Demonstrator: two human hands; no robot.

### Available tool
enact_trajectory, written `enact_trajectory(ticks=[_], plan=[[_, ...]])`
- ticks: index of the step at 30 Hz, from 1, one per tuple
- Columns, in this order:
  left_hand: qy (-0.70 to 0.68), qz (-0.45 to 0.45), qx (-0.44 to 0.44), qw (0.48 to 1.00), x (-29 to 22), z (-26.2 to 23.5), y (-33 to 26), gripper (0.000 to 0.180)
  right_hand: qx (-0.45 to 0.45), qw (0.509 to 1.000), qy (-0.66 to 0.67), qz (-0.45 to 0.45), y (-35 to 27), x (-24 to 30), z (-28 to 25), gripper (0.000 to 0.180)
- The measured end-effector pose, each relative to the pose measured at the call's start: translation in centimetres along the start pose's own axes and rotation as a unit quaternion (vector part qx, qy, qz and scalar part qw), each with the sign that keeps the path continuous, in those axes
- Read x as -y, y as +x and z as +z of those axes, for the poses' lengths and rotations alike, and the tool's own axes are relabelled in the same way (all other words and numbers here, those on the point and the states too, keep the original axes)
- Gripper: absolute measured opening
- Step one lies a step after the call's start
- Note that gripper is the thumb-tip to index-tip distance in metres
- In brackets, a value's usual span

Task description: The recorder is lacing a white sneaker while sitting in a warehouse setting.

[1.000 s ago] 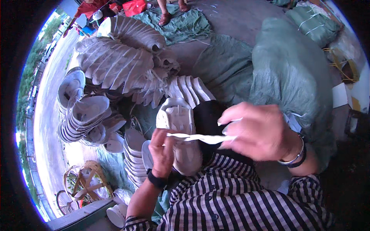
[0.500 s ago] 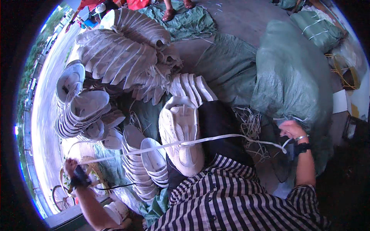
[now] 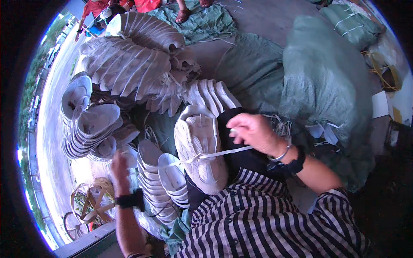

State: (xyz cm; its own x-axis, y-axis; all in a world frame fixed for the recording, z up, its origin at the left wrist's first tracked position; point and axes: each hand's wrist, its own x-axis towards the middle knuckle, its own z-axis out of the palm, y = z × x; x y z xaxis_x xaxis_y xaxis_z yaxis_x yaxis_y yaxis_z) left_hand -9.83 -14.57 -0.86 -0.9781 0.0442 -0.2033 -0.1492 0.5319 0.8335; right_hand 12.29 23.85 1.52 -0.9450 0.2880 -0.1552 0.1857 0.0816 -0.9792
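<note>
A white, lace-up shoe upper lies on my lap, its toe end toward my body and its opening away from me. Across its middle runs a flat white shoelace, gathered into a small twist or knot on top. My right hand is just right of the upper, fingers curled, and the lace runs up beneath its palm. To the left of the upper, beside the stacked pieces, my left hand is raised and smeared by motion. The lace trails toward it, but its fingers cannot be made out.
Nested white shoe uppers stand close on my left, with another stack beyond. A large pile of uppers rises farther off. Full green sacks stand at the right. A person's foot shows at the far edge.
Both hands have come inward: the right moved left to beside the upper, the left moved right and up. The lace, stretched wide before, now shows a shorter span. The upper has barely shifted.
</note>
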Motion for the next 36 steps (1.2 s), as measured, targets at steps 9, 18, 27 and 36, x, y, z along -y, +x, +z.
enact_trajectory(ticks=[9,18,27,36], plan=[[-0.102,0.192,0.156,0.963,-6.0,12.5,-11.6,0.014,0.023,0.976,-0.196,-0.089,-1.7,-0.6,4.6,0.008],[0.009,0.122,0.242,0.963,-3.1,10.7,-13.4,0.012,-0.003,0.952,-0.278,-0.132,-1.6,-1.6,5.5,0.005],[-0.091,0.06,0.261,0.959,-4.1,11.4,-12.6,0.019,0.083,0.842,-0.445,-0.292,-1.8,1.1,5.1,0.008],[-0.173,0.019,0.268,0.947,-5.3,12.9,-13.2,0.016,0.34,0.808,0.371,-0.306,-6.5,14.9,5.9,0.023]])
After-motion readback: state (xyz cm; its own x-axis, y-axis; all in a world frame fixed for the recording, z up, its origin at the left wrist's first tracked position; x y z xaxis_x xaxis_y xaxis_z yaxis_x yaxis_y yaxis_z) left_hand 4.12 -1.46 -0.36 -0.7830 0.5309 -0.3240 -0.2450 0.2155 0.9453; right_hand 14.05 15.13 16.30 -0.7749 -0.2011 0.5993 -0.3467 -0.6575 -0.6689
